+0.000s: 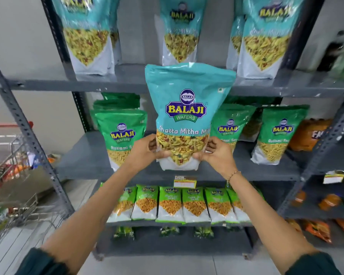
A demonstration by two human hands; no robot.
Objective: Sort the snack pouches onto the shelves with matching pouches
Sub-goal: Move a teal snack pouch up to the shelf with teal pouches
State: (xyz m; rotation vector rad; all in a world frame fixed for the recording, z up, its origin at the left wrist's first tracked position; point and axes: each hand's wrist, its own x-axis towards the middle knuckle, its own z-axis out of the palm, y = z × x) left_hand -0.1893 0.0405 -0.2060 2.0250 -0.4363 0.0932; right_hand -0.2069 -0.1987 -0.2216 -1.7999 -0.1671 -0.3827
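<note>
I hold a teal Khatta Mitha Mix pouch (189, 108) upright in front of the grey shelf rack. My left hand (145, 150) grips its lower left edge and my right hand (214, 153) grips its lower right edge. The pouch's top reaches the edge of the upper shelf (48, 84), where matching teal pouches (179, 34) stand, with a gap between the left and middle ones. Green Ratlami Sev pouches (121, 135) stand on the middle shelf (83, 161) behind the held pouch.
A lower shelf carries a row of smaller light-green pouches (171, 203). A wire shopping trolley (12, 171) with mixed packs stands at the left. A second rack at the right holds orange packs (308, 135) and bottles (330, 201). A price tag (185, 182) hangs on the middle shelf edge.
</note>
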